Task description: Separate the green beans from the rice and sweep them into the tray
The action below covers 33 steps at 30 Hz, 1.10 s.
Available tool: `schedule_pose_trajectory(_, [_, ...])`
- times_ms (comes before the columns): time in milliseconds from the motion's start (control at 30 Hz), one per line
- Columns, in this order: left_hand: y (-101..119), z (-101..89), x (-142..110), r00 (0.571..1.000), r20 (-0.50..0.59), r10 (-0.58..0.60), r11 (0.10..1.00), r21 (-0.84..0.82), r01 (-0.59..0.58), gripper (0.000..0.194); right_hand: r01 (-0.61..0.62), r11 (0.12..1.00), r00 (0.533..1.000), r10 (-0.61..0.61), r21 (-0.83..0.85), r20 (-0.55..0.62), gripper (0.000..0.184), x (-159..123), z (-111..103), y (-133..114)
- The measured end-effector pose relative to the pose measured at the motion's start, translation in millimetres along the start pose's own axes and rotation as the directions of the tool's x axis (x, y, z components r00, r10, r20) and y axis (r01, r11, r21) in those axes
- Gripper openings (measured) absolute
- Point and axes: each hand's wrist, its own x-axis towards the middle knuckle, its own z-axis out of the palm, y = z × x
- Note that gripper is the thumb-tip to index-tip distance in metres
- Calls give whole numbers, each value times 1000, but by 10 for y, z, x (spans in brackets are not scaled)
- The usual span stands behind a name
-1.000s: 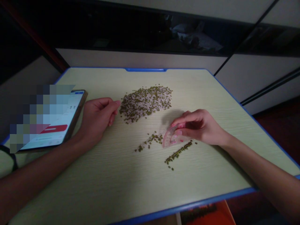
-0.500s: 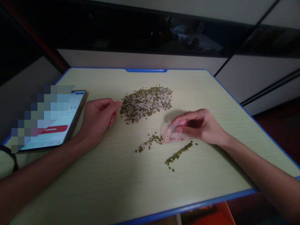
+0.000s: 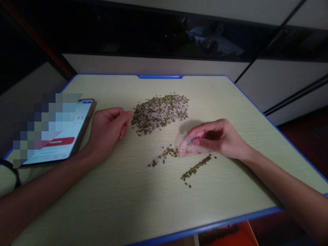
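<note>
My right hand pinches a clear protractor with pink markings, tilted with its lower edge at the table. The protractor's left corner meets a small scatter of green beans and pale grains. Nearer to me lies a narrow row of green beans, with a few strays at its ends. My left hand is closed, thumb against the fingers, beside the left edge of a large pile of mixed green beans and pale grains. Whether anything is between those fingertips is hidden.
All this is on a light wood-grain table with a blue edge. A lit tablet or phone lies at the left, close to my left forearm. A cabinet with a dark glossy band stands behind. Something orange shows below the front edge.
Both hands, the protractor and the beans keep nearly the same places. The view has shifted very slightly, and the protractor looks tilted a little differently.
</note>
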Motion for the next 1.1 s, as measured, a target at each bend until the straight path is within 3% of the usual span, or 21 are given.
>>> schedule_pose_trajectory(467, [-41,-5,9,1000,-7,5,1000,-4,-5,31,-93,996,996,93,-2,-12,18,4,-18,-26])
schedule_pose_trajectory(800, [50,-2,-15,1000,-7,-29,999,21,30,33,-69,998,997,69,7,-30,16,9,33,-37])
schedule_pose_trajectory(1100, [0,-4,-5,1000,3,-9,1000,10,9,32,-124,992,991,125,20,-58,18,12,-44,-25])
